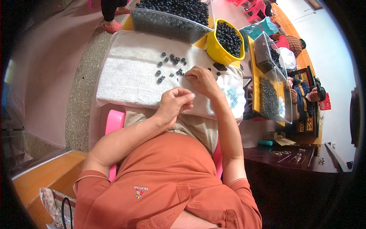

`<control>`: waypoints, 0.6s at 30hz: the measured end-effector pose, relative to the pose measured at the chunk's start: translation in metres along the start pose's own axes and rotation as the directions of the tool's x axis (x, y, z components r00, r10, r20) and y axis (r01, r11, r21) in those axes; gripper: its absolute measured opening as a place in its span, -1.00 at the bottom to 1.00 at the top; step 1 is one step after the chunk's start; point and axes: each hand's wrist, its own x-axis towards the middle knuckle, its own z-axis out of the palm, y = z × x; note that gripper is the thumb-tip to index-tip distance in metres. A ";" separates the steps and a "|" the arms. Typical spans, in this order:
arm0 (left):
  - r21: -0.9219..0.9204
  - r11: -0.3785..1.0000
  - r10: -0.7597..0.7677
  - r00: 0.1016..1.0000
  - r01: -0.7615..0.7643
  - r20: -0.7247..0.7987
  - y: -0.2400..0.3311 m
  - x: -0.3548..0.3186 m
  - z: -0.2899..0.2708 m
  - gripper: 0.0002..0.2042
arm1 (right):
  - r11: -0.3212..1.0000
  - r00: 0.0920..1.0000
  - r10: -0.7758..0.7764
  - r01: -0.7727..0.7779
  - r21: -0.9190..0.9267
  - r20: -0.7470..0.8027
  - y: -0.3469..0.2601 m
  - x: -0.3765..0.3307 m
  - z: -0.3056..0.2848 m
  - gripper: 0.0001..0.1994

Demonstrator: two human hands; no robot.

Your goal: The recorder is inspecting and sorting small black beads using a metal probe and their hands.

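Seemingly mid-batch, you have small round black parts loose on white towelling, left hand pinched narrow, right hand grip unclear.

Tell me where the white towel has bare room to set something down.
The widest patch is the left of the white towel, between its edge and the scattered black parts. A narrower strip runs between those parts and the clear bin. It is crowded just left of the right hand, and on its right, by the yellow basket and blue bits.
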 end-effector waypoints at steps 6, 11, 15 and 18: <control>0.004 1.000 0.002 1.000 -0.002 0.009 -0.001 0.001 0.000 -0.93 | 0.997 0.998 0.031 -0.027 0.075 -0.050 0.005 -0.007 0.005 -0.87; 0.009 1.000 0.005 1.000 -0.005 -0.002 0.000 0.000 0.001 -0.93 | 0.999 0.995 0.023 -0.020 0.027 -0.093 -0.001 -0.011 0.007 -0.86; 0.002 1.000 0.007 1.000 -0.007 0.010 0.000 -0.001 0.001 -0.92 | 1.000 0.995 0.018 -0.017 0.005 -0.101 -0.002 -0.012 0.007 -0.87; 0.006 1.000 0.006 1.000 -0.006 0.009 0.001 -0.002 0.001 -0.92 | 1.000 0.994 0.015 -0.014 0.014 -0.107 -0.003 -0.011 0.008 -0.86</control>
